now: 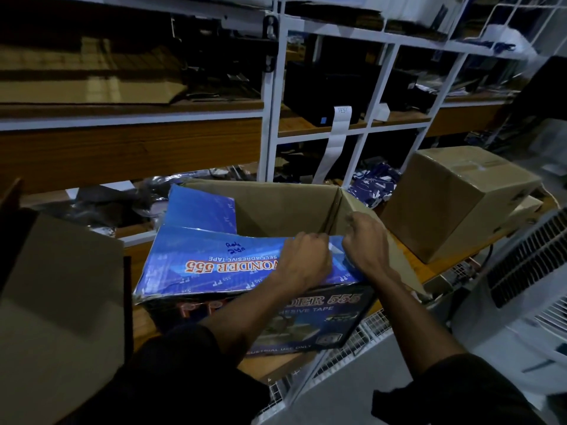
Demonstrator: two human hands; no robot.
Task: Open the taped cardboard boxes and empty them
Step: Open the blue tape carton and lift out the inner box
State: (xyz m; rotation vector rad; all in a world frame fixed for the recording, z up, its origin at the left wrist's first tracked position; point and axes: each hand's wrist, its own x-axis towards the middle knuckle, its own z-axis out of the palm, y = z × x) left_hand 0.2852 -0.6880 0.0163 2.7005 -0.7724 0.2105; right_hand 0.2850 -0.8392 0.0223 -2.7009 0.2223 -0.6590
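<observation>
Blue tape carton [245, 271] sat on the wooden worktop [429, 265] right in front of the person, its far and left flaps already folded outward and its brown inside showing, though the near flap [221, 265] hid whatever lay at the bottom. Both hands met at the right end of that near flap: the left hand [303, 259] had its fingers curled over the flap's free edge, and the right hand [366, 240] was closed in a pinch at the corner where the flap met the brown side flap [395, 256]. The step looked to be freeing that last corner, so the sound way was to hold the flap down with the left and peel or tear close along the seam with the right, pulling low and steady so the card did not rip. The carton seemed light and might slide, so bracing it mattered. A sealed brown box [454, 204] waited well apart on the right, another brown box [61, 286] stood near on the left, and white metal shelving [273, 118] rose behind.
</observation>
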